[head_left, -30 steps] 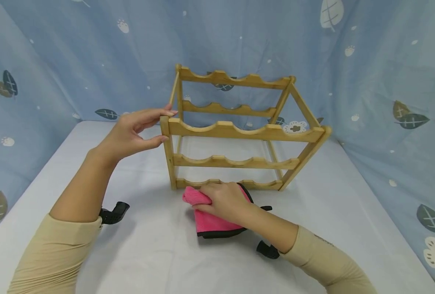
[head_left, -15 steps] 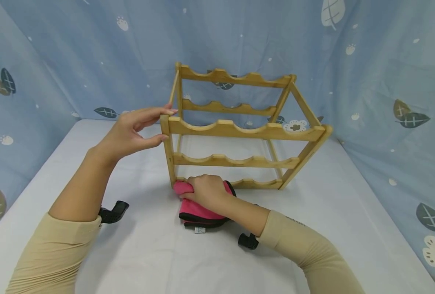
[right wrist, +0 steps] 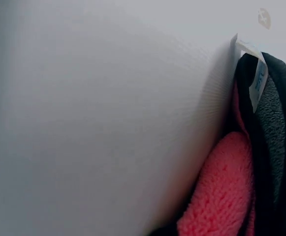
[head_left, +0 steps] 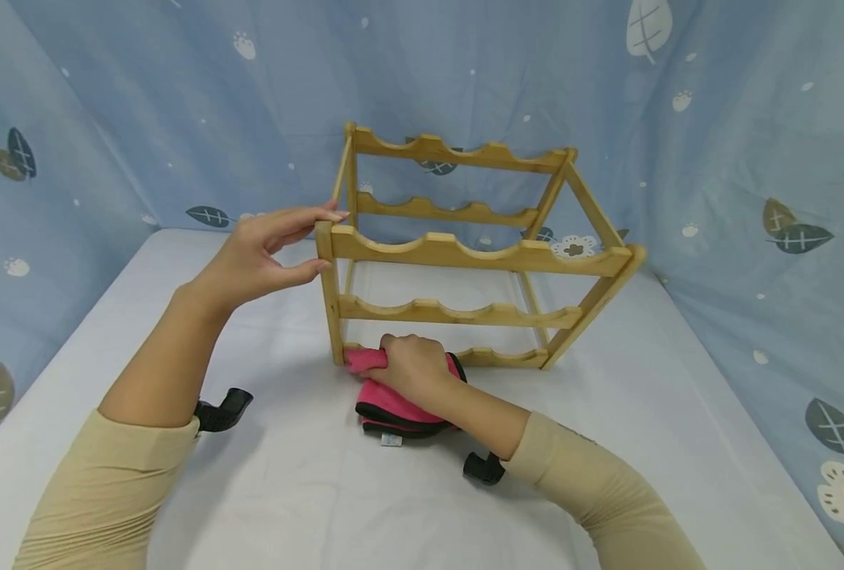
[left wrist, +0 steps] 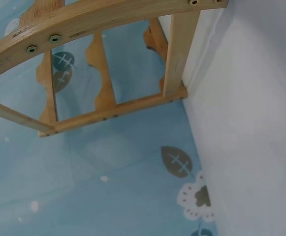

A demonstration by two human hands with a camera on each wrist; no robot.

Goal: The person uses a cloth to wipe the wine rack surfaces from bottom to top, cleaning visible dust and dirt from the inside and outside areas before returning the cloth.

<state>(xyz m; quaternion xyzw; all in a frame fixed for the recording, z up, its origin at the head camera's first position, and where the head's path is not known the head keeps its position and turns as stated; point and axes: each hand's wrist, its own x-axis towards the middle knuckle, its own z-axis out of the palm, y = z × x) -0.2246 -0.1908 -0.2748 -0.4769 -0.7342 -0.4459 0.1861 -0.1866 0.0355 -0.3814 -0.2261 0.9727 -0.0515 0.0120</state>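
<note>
A light wooden wine rack [head_left: 465, 252] with scalloped rails stands on the white-covered table. At its upper left front corner, my left hand [head_left: 258, 249] holds the post, fingers over the top and thumb against the front side. My right hand [head_left: 416, 368] grips a folded pink cloth [head_left: 393, 400] with black edging at the rack's bottom front rail, near the left end. The hand and cloth hide part of that rail. In the right wrist view the cloth's fluffy pink pile [right wrist: 221, 187], grey underside and white label [right wrist: 257, 81] show.
Blue curtains [head_left: 201, 103] printed with leaves and paws hang behind the rack and at both sides. Black wrist mounts [head_left: 224, 410] sit on both forearms. The white table [head_left: 287, 491] extends in front of the rack.
My right hand has slid left along the bottom rail with the cloth, then shifted slightly back right. The cloth's label has come into sight. My left hand has kept its place on the rack.
</note>
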